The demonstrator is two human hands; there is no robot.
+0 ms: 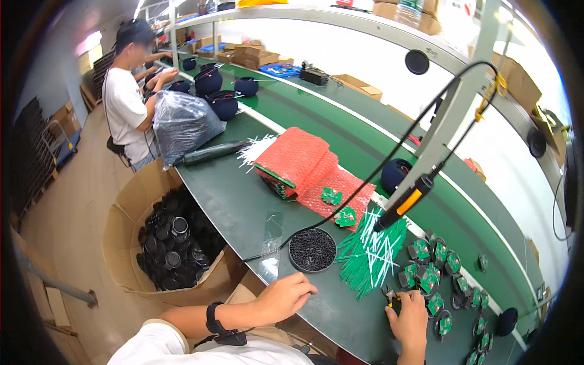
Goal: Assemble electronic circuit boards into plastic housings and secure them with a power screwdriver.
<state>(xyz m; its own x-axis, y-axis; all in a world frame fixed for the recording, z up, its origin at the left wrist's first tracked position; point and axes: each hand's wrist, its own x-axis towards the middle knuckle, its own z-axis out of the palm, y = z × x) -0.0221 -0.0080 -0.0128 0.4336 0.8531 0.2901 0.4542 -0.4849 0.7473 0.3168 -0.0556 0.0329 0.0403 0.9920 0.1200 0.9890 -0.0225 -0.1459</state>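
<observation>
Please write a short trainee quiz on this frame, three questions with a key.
1. Which is nearest the left hand?
A) red bubble wrap
B) round dish of small black pieces
C) hanging black-and-orange tool
2. True or false: the cardboard box of round black parts stands on top of the bench.
3. Fill in: the right hand holds small yellow-handled ____.

Key:
1. B
2. False; the cardboard box stands beside the bench.
3. pliers
</observation>
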